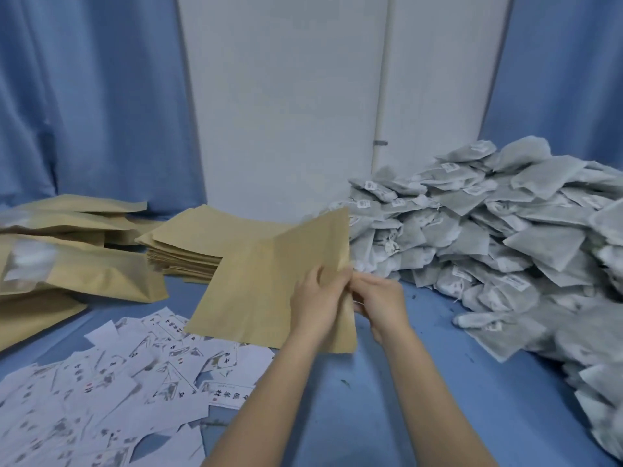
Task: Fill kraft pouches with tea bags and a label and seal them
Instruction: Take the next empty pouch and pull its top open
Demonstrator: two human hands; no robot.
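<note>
Blue tabletop [387, 382], blue curtains [84, 96] behind

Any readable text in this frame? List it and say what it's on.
No text can be quoted with confidence.
Labels: dark printed characters and small pictures, too blurred to read.
Tea bags: small white tags with print, too small to read.
Pouch held by both hands: plain, no print visible.
Pouch stack: plain, no print visible.
</note>
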